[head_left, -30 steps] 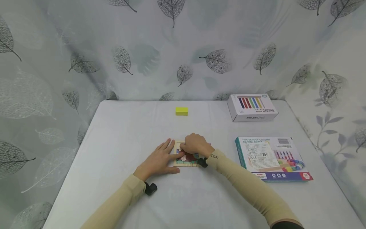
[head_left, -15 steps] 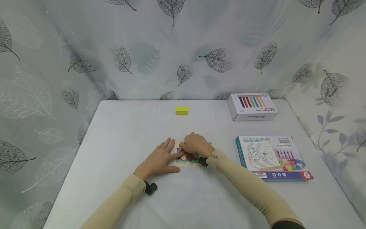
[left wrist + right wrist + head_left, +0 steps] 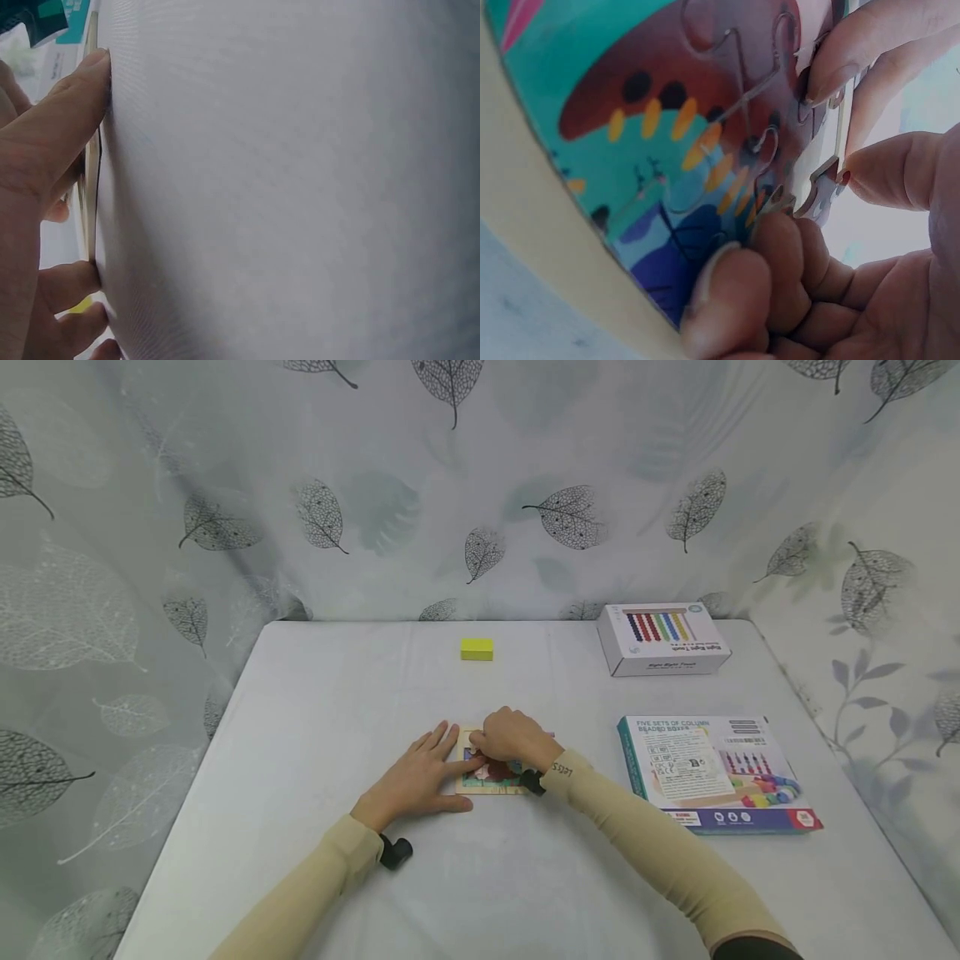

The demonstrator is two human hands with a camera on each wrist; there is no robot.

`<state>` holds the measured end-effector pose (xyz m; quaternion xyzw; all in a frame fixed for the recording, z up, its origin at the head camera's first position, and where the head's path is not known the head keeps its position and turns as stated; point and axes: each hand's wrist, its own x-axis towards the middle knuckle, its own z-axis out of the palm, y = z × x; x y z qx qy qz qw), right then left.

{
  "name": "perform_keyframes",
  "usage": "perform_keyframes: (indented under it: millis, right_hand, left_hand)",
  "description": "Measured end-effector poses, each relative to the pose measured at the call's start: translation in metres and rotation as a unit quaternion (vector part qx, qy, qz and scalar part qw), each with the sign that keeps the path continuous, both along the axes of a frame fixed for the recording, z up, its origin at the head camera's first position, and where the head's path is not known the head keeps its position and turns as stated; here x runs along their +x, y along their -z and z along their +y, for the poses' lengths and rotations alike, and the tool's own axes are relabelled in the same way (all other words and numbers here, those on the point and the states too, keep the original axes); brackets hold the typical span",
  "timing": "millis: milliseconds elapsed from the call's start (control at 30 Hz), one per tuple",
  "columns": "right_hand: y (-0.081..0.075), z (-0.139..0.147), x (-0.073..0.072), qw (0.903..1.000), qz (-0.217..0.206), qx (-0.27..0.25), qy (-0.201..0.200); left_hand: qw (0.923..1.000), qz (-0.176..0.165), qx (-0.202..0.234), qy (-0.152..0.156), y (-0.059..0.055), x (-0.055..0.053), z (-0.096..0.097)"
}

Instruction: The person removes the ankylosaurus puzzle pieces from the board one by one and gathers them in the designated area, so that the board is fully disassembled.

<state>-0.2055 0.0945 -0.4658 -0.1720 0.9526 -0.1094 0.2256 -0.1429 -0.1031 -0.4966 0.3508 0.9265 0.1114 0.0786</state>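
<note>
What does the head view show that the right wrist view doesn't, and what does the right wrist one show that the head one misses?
Only the head view shows the yellow-green block, the white box and flat bead box on the right, and both sleeves.
Only the right wrist view clearly shows the seams between pieces and a loose puzzle piece at the thumb tip.
Both share the picture puzzle and the right hand.
</note>
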Motion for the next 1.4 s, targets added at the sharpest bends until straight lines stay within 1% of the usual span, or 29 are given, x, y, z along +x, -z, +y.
perform_keyframes:
  millis: [100, 333, 433, 700, 933, 1233, 1400]
  right_hand:
    - [-0.001, 0.0, 0.0, 0.9999, -0.008, -0.005, 0.005]
    - [-0.005, 0.002, -0.002, 0.998, -0.029, -0.038, 0.041]
    - [-0.005, 0.003, -0.003, 0.9969, -0.04, -0.048, 0.047]
    - [-0.005, 0.008, -0.003, 0.9969, -0.045, -0.06, 0.022]
    - [-0.008, 0.011, -0.002, 0.9963, -0.051, -0.064, 0.024]
    - [-0.009, 0.014, 0.0, 0.9974, -0.044, -0.053, 0.018]
    - [-0.014, 0.018, 0.002, 0.9964, -0.045, -0.07, 0.014]
  left_hand:
    - [1.0, -0.002, -0.001, -0.001, 0.0, 0.0, 0.0]
    - [1.0, -0.008, -0.003, -0.002, -0.001, -0.001, 0.0]
    - [0.9999, -0.012, -0.003, -0.002, 0.0, -0.001, 0.0]
    - [0.9999, -0.014, -0.004, 0.0, 0.0, -0.001, 0.0]
    - [0.9999, -0.015, -0.006, 0.0, 0.0, -0.001, 0.0]
    - [0.9999, -0.01, -0.004, -0.001, 0.0, -0.001, 0.001]
    - [1.0, -0.009, 0.0, -0.001, -0.001, 0.0, 0.001]
